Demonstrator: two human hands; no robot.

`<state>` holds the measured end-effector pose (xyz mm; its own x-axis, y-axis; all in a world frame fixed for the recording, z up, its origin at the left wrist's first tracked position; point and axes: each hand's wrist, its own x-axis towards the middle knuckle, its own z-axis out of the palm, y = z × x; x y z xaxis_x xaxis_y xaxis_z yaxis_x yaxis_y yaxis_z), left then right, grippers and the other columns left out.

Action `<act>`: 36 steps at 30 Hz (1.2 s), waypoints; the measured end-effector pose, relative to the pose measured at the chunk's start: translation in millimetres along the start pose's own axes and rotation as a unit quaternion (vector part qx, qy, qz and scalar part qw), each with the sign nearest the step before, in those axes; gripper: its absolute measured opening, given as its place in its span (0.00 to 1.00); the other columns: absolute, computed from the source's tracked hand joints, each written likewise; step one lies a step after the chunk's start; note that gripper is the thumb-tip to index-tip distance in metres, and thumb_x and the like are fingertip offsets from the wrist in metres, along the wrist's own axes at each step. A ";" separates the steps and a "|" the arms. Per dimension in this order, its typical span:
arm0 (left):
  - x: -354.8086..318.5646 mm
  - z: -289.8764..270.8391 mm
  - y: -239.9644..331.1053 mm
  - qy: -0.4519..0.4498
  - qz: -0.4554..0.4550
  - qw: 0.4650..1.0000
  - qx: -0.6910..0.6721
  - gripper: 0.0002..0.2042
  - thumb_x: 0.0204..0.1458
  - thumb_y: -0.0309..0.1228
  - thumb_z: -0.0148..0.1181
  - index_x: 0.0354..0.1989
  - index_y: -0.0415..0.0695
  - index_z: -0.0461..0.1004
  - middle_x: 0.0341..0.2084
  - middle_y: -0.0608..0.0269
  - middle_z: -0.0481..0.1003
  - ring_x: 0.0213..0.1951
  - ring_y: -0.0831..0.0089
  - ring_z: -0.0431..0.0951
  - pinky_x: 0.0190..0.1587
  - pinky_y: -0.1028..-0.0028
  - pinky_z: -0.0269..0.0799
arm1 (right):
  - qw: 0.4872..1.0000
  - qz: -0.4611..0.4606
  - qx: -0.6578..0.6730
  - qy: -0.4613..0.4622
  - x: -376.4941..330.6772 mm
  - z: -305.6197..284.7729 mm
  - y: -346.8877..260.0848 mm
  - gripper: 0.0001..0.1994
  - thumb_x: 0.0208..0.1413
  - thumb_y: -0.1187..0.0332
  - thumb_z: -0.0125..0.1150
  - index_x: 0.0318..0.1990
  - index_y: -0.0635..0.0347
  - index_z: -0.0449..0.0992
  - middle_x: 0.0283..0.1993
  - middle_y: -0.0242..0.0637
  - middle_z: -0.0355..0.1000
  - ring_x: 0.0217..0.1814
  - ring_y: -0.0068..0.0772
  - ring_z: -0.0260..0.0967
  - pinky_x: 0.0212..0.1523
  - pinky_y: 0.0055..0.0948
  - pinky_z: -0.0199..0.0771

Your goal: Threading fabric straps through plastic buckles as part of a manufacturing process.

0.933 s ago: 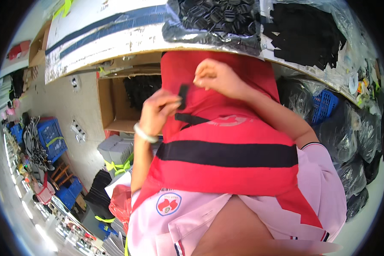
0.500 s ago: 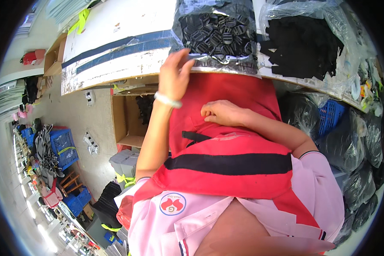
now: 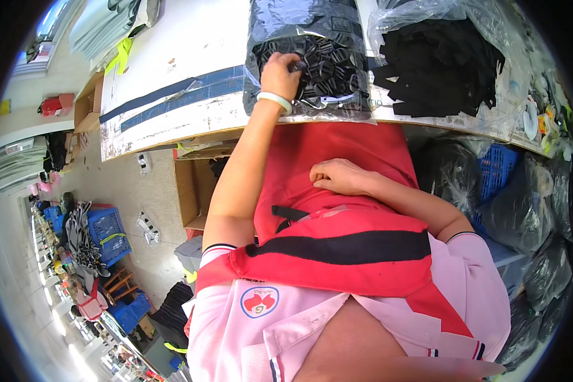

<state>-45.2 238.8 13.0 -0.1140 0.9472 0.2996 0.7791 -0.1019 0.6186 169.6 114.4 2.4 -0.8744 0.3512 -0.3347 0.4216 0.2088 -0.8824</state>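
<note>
As you look down: white tabletop (image 3: 191, 63), edge running above your lap. Red fabric with black band (image 3: 337, 248), spread over your lap. Clear bag of black plastic buckles (image 3: 328, 63), lying on the tabletop. Your left hand (image 3: 279, 75), grip closed on a buckle in that bag. Your right hand (image 3: 339, 176), fingers curled, resting on the red fabric.

black plastic buckles (image 3: 325, 63) heaped in clear bag on table

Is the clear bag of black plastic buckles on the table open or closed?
Open. The left hand reaches inside the bag of buckles, fingers among the pieces. The right hand rests on the red fabric.
</note>
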 end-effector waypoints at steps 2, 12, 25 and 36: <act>8.2 -5.7 -0.6 0.053 -0.047 0.997 -0.034 0.09 0.41 0.25 0.62 0.33 0.44 0.81 0.30 0.50 0.77 0.35 0.53 0.78 0.42 0.64 0.73 | 1.000 -0.006 0.003 0.005 0.2 0.2 0.2 0.08 0.53 0.67 0.57 0.37 0.61 0.74 0.37 0.43 0.76 0.41 0.42 0.74 0.43 0.38 0.71; 29.0 -29.7 -31.8 -0.066 -0.374 0.506 -0.774 0.06 0.56 0.28 0.57 0.36 0.37 0.73 0.28 0.59 0.75 0.27 0.72 0.74 0.23 0.76 0.72 | 1.000 0.003 0.002 0.011 2.3 3.3 2.4 0.08 0.53 0.67 0.58 0.38 0.60 0.75 0.35 0.41 0.76 0.39 0.42 0.74 0.42 0.37 0.71; -55.6 -36.1 37.1 -0.098 -0.361 0.347 -0.860 0.07 0.59 0.30 0.55 0.38 0.39 0.70 0.30 0.58 0.70 0.29 0.72 0.71 0.20 0.81 0.69 | 0.886 -0.187 0.186 0.382 29.7 -73.1 -41.8 0.11 0.55 0.76 0.61 0.45 0.62 0.73 0.36 0.31 0.69 0.30 0.16 0.66 0.30 0.17 0.68; -140.0 -42.7 33.6 -0.228 -0.374 0.510 -0.740 0.10 0.60 0.35 0.55 0.43 0.41 0.73 0.29 0.67 0.72 0.29 0.76 0.75 0.16 0.86 0.63 | 0.956 -0.022 0.251 0.152 -20.1 -95.0 -50.2 0.10 0.57 0.71 0.57 0.43 0.67 0.76 0.30 0.36 0.74 0.24 0.21 0.69 0.23 0.20 0.70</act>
<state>-29.4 89.8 22.9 0.3802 0.8272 -0.4137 -0.7348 0.5418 0.4081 188.9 183.5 84.9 -0.7461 0.6173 -0.2496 0.1507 -0.2086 -0.9663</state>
